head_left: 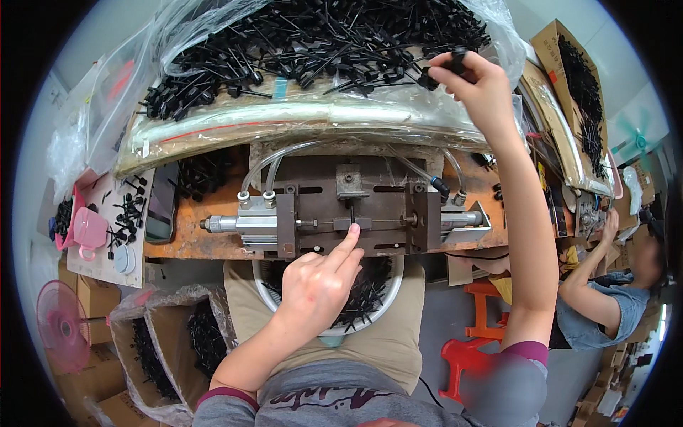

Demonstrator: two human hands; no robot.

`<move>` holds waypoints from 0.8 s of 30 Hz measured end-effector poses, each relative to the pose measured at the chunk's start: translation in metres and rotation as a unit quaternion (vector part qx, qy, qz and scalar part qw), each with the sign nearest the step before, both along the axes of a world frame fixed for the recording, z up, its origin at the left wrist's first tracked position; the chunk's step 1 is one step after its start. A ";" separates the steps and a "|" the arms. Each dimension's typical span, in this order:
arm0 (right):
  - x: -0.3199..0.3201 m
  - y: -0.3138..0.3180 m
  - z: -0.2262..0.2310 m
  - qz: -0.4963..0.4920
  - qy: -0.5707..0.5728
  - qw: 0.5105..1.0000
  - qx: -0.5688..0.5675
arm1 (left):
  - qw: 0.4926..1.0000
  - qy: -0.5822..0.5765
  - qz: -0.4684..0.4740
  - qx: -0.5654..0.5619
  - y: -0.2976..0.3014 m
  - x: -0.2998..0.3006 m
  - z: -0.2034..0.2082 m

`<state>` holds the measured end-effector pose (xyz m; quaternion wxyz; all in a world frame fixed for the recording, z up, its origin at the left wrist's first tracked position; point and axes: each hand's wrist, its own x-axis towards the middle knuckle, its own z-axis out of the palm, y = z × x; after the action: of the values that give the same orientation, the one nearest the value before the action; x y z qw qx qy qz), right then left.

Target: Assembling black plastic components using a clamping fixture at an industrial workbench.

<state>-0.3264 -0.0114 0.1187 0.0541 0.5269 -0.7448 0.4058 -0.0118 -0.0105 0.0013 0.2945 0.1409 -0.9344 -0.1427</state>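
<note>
My right hand [473, 82] partly hides its black piece [455, 61]. My left hand [318, 288] covers some of the near basin [398, 283]; what lies under its fingertip, I cannot tell. The far parts heap [320, 53] runs off the top; a co-worker's head [649, 260] at right is blurred.

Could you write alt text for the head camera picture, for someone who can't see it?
A person's left hand extends its index finger to a small block on a metal bench fixture, while the right hand holds a black piece by a heap of black parts.
</note>
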 end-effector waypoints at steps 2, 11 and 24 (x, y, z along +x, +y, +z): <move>-0.012 0.007 0.006 0.074 -0.151 0.982 -0.082 | 1.000 0.005 -0.003 0.003 0.000 -0.001 -0.002; 0.009 0.026 0.003 0.152 -0.455 0.856 -0.194 | 0.997 0.027 -0.054 0.046 0.004 0.013 0.011; 0.162 0.111 -0.080 0.205 -0.651 0.723 -0.110 | 0.980 0.177 -0.017 0.090 0.017 0.023 0.039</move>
<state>-0.1644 0.0994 0.0387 -0.4709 0.2635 -0.4213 0.7289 0.0113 0.0068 0.0399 0.4387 0.1238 -0.8532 -0.2537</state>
